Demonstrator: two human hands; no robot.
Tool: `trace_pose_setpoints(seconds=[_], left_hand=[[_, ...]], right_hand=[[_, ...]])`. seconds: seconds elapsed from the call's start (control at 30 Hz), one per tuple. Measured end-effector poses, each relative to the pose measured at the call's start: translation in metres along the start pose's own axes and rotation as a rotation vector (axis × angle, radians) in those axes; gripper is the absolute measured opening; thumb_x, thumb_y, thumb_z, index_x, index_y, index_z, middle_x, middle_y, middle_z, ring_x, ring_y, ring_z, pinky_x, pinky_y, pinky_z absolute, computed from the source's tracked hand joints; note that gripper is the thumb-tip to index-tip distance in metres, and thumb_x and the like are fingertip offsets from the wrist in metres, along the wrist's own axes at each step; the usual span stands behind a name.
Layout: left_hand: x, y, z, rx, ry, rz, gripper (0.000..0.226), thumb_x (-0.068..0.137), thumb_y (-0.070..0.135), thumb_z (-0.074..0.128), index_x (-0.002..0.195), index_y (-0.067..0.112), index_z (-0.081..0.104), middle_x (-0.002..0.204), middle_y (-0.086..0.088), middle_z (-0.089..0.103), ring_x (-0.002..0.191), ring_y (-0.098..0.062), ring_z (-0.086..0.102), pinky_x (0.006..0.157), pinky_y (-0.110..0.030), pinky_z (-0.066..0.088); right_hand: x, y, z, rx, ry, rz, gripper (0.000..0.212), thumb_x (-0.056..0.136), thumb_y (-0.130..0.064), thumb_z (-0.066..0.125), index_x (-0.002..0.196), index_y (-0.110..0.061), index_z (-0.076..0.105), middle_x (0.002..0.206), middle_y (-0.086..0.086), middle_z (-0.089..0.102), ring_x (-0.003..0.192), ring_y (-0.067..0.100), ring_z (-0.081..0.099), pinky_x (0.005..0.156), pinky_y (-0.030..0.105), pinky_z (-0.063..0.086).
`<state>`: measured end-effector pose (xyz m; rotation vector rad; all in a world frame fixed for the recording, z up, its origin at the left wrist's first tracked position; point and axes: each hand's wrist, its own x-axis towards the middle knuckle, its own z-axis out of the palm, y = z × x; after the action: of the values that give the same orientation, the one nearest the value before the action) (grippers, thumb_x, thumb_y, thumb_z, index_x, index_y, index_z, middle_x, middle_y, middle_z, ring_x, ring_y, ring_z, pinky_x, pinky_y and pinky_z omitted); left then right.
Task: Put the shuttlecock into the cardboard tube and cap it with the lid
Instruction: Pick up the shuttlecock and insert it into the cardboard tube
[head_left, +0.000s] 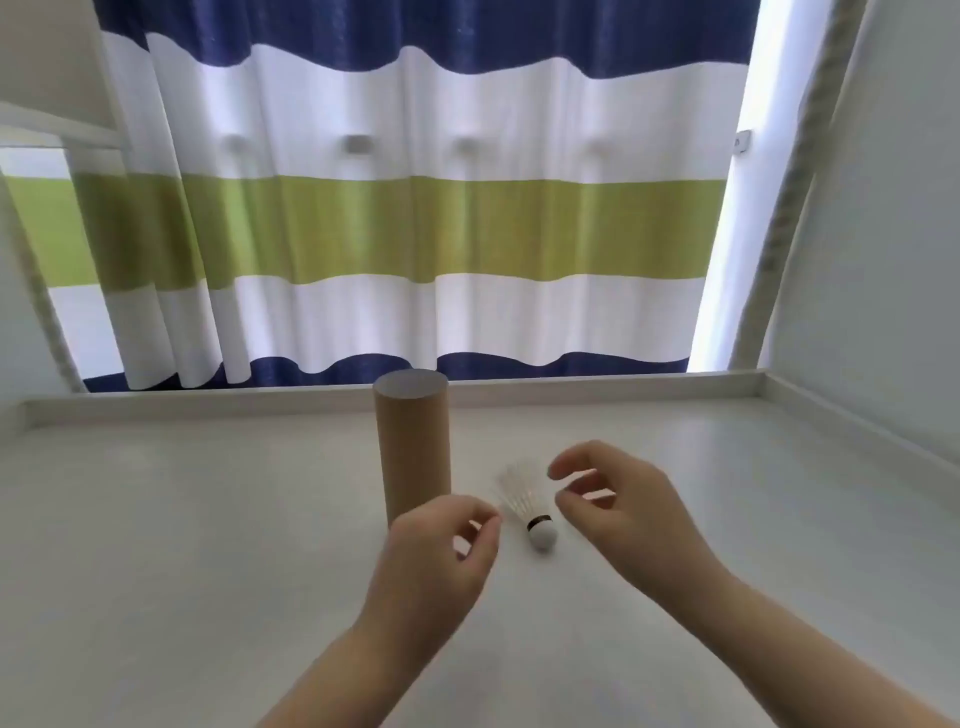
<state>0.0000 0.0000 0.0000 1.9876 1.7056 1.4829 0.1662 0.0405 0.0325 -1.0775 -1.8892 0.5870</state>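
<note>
A brown cardboard tube (414, 447) stands upright on the white table, its top looking covered by a flat lid (410, 383). A white feather shuttlecock (527, 506) lies on its side just right of the tube, cork end toward me. My left hand (441, 551) hovers in front of the tube's base, fingers loosely curled and holding nothing. My right hand (623, 499) hovers just right of the shuttlecock, with curved fingers apart and empty. Neither hand touches the shuttlecock.
The white table (208, 571) has a low raised rim (623, 387) along the back and right side. A blue, white and green striped curtain (441, 223) hangs behind it. A white wall (883, 260) closes the right side.
</note>
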Motion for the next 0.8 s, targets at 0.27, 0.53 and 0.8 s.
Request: trace_pose_setpoints(seconds=[0.27,0.53,0.8], left_hand=[[0.065,-0.022,0.064,0.224,-0.277,-0.104,0.043,0.083,0.012,0.055,0.125,0.01,0.044,0.133,-0.009,0.05,0.122,-0.022,0.046,0.101,-0.027,0.035],[0.085,-0.029,0.083,0.216,-0.338,-0.297,0.041,0.08,0.006,0.048,0.121,0.005,0.041,0.127,-0.018,0.053,0.118,-0.033,0.047,0.092,-0.037,0.041],[0.083,-0.015,0.069,0.057,-0.199,-0.201,0.024,0.084,0.009,0.05,0.105,0.012,0.062,0.11,-0.009,0.067,0.095,-0.018,0.059,0.08,-0.023,0.044]], right_hand=[[0.027,0.042,0.047,-0.39,-0.171,0.196,0.038,0.084,-0.027,0.052,0.118,-0.013,0.047,0.124,0.008,0.055,0.106,0.026,0.057,0.083,0.036,0.046],[0.031,0.052,0.061,-0.375,-0.143,0.297,0.031,0.082,-0.018,0.05,0.11,-0.008,0.041,0.113,0.013,0.057,0.097,0.031,0.058,0.07,0.035,0.043],[0.028,0.053,0.054,-0.252,-0.131,0.293,0.068,0.078,-0.015,0.057,0.135,-0.017,0.019,0.128,0.01,0.048,0.102,0.028,0.057,0.074,0.033,0.043]])
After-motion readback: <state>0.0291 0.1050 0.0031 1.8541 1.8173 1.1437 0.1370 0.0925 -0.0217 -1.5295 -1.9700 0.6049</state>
